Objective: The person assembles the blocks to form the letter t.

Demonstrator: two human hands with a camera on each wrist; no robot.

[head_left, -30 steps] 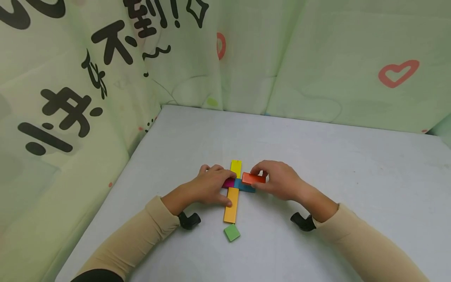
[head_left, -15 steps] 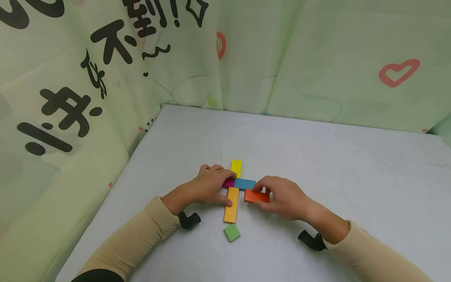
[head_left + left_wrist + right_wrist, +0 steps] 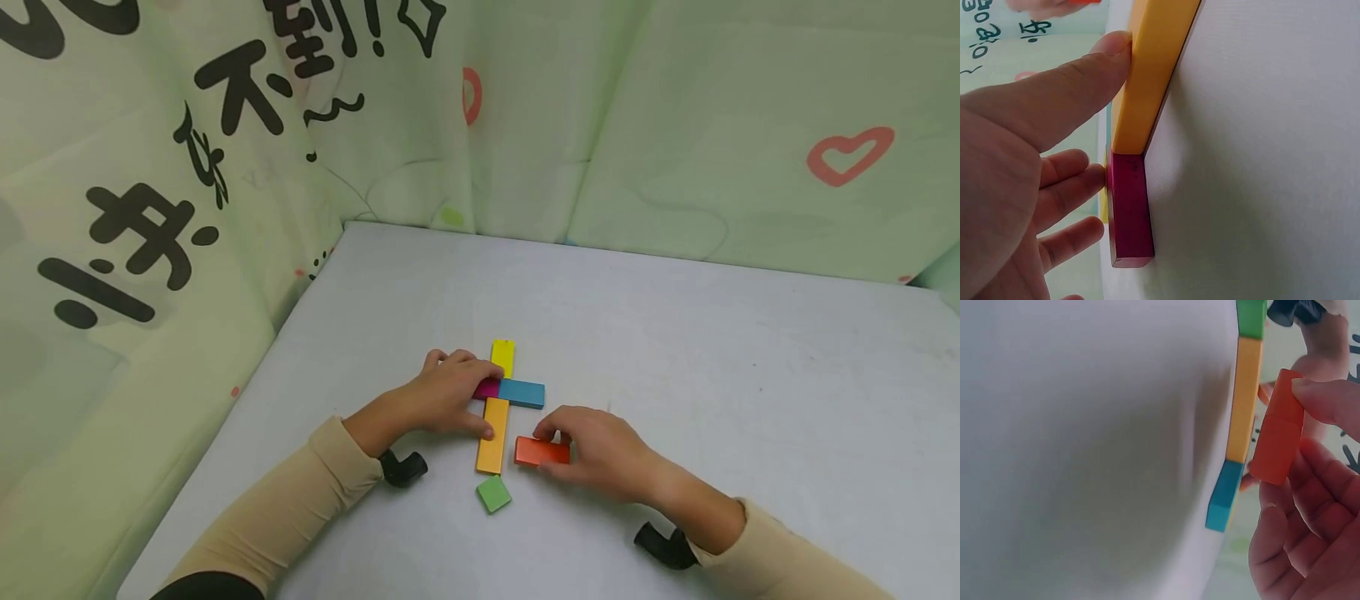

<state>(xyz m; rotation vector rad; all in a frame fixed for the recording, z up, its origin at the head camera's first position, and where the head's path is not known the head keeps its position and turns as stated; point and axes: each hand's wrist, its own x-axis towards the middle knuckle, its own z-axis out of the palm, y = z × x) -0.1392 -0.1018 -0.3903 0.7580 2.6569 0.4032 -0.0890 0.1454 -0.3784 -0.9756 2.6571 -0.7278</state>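
My right hand (image 3: 611, 454) pinches a red-orange block (image 3: 542, 452) between thumb and fingers; in the right wrist view the block (image 3: 1277, 428) is held above the table. The left hand (image 3: 446, 398) rests over a cross of flat blocks. Its thumb touches the long orange-yellow block (image 3: 492, 437), and its fingers lie at the magenta block (image 3: 1130, 209), partly hidden in the head view. A blue block (image 3: 522, 393) extends right from the magenta one, and a yellow block (image 3: 502, 358) points away at the top. Below the long block a green block (image 3: 494, 494) sits turned at an angle.
The white table (image 3: 675, 333) stretches around the blocks. A light green curtain (image 3: 712, 125) with dark lettering and red hearts hangs along its back and left edges. Black mounts (image 3: 666, 546) stick out at both wrists.
My right hand has carried the red-orange block from over the blue block toward the near side, to the right of the long orange-yellow block. The left hand has stayed in place.
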